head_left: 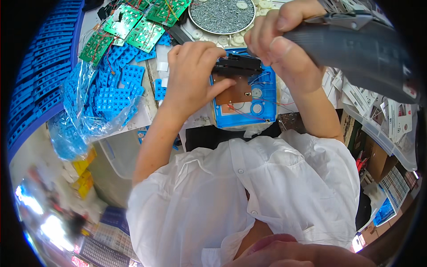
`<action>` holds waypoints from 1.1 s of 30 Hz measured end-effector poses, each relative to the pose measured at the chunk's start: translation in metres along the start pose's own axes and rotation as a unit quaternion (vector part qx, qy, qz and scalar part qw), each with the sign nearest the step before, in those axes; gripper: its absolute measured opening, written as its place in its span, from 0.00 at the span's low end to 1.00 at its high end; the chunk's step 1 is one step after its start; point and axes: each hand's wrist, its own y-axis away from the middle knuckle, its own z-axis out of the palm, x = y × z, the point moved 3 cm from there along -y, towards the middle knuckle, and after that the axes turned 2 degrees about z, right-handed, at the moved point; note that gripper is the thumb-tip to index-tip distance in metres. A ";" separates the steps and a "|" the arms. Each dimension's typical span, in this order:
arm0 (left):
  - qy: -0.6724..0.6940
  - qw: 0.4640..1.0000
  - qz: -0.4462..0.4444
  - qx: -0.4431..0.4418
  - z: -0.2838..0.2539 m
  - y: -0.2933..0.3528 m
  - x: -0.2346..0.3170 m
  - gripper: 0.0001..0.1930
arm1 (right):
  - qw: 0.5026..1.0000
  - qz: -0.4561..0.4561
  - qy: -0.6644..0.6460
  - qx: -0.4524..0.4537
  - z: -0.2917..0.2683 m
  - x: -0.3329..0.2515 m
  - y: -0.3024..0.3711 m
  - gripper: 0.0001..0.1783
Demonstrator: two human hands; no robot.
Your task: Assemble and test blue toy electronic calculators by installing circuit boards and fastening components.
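Observation:
A blue plastic housing lies open on the bench in front of me. Inside it are a brown circuit board, thin red and white wires, and a round blue ring. My left hand reaches over its left side, fingers curled at a black plastic part along the far edge, thumb over the board. My right hand is closed round a dark grey electric screwdriver with a metal lever. The tool's front end points left towards the black part; its tip cannot be made out clearly.
A round tray of small screws sits at the back among white plastic discs. Green circuit boards and a clear bag of blue keypads lie to the left, beside stacked blue parts. At right, a clear bin holds white printed pieces.

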 end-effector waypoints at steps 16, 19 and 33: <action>0.016 1.000 -0.023 0.001 0.011 0.002 -0.001 0.25 | 0.989 0.002 0.103 -0.104 0.004 0.011 -0.005 0.14; 0.008 1.000 -0.016 0.011 0.012 0.003 -0.001 0.25 | 0.988 -0.004 0.110 -0.108 0.004 0.014 -0.005 0.14; -0.028 0.998 0.022 0.047 0.015 0.006 -0.001 0.23 | 0.978 -0.017 0.146 -0.150 0.010 0.024 -0.006 0.14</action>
